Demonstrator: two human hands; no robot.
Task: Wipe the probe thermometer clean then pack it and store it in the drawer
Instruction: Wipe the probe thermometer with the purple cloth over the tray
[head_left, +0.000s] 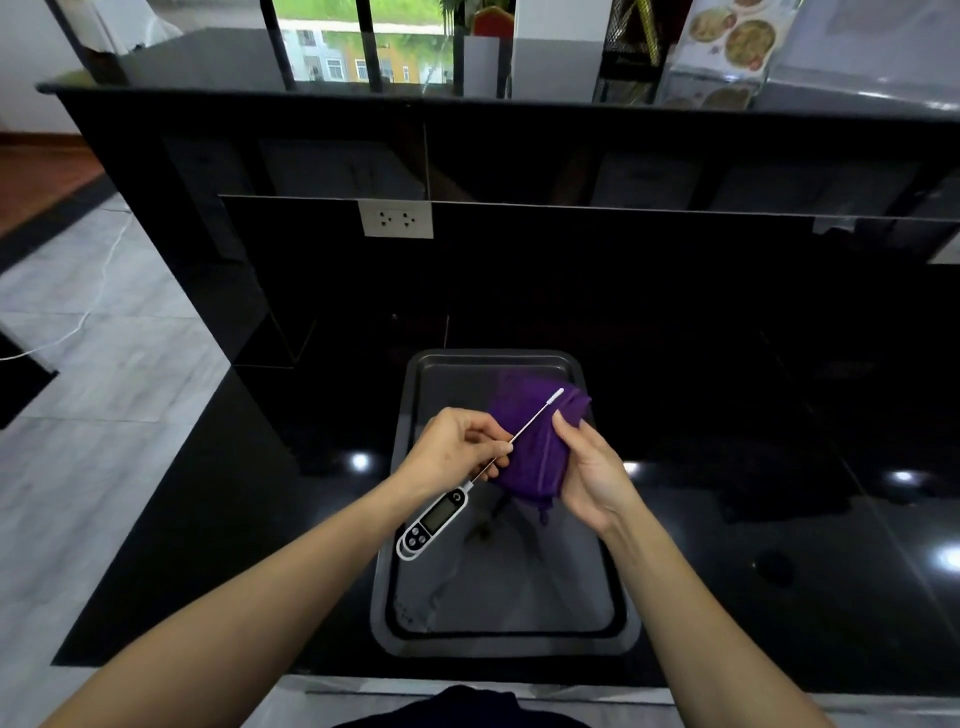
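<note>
A white probe thermometer (435, 519) with a small display and black buttons hangs in the air over a dark metal tray (400, 613). My left hand (457, 447) pinches its thin metal probe near the middle, with the body pointing down-left and the white-capped tip up-right. My right hand (589, 478) grips a bunched purple cloth (535, 447) just behind and to the right of the probe. The cloth lies against the probe's upper part.
The tray rests on a glossy black countertop (753, 545) near its front edge. A raised black counter wall with a white double socket (396, 219) stands behind. Grey tiled floor (104, 389) lies to the left. No drawer is in view.
</note>
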